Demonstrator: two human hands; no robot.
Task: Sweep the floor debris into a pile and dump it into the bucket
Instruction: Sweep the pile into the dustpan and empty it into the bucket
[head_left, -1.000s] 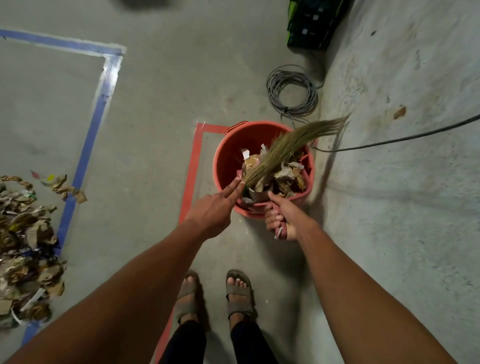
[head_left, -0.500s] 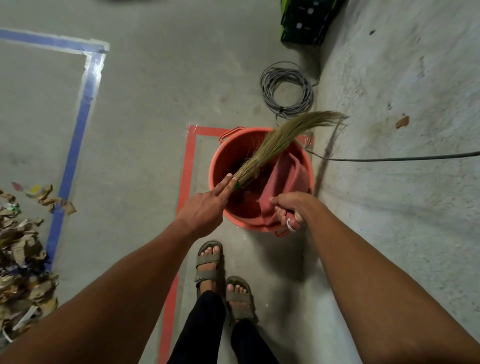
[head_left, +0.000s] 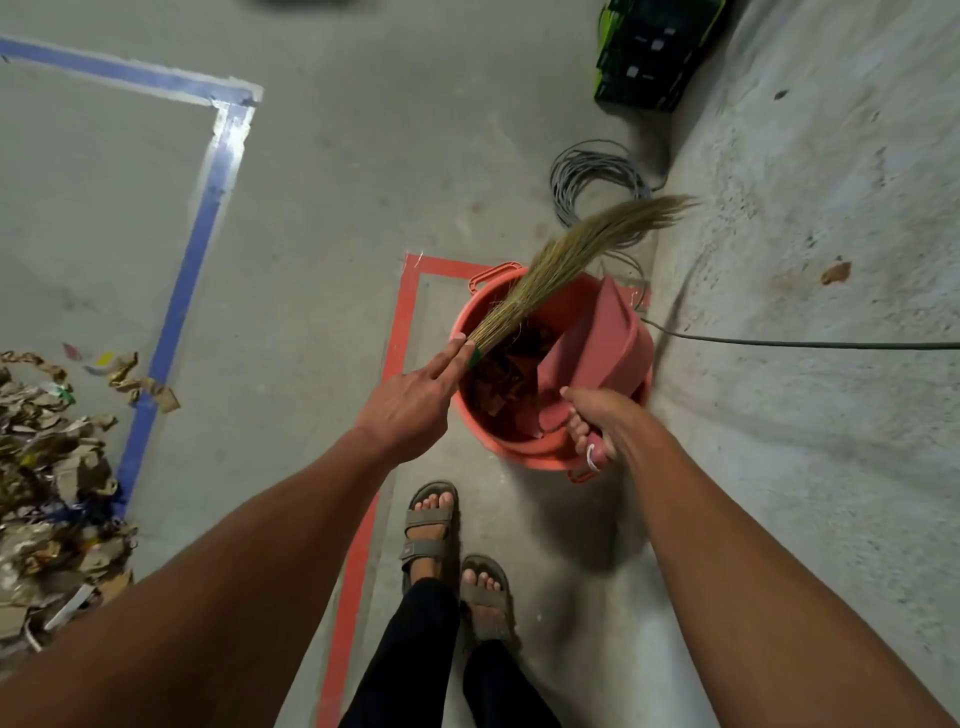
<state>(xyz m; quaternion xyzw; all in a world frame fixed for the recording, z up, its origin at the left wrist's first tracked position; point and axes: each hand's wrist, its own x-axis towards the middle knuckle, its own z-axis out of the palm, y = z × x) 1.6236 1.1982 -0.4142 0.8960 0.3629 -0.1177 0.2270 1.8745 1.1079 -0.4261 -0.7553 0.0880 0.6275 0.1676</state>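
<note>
Left hand (head_left: 410, 402): closed around the broom's handle end, two fingers stretched along it toward the bristles; it sits at the near-left rim of the bucket.
Broom (head_left: 566, 260): a bundle of dry grass bristles, slanting from the left hand up and far-right across the bucket, its tips fanning out past the far rim.
Right hand (head_left: 597, 421): wrapped tight around the dustpan's handle, at the near-right rim of the bucket.
Dustpan (head_left: 602, 338): red, tipped steeply inside the right half of the bucket, its open side facing down into it.
Bucket (head_left: 519, 447): red, standing on the floor inside a corner of red tape (head_left: 400, 343), just ahead of the feet; brown scraps lie in its bottom.
Debris (head_left: 52, 483): a heap of torn cardboard and paper at the left edge, well apart from the bucket, spilling over the blue tape (head_left: 187, 270).
Cable coil (head_left: 592, 176): grey, on the floor beyond the bucket.
Crate (head_left: 654, 52): dark with green edges, far right.
</note>
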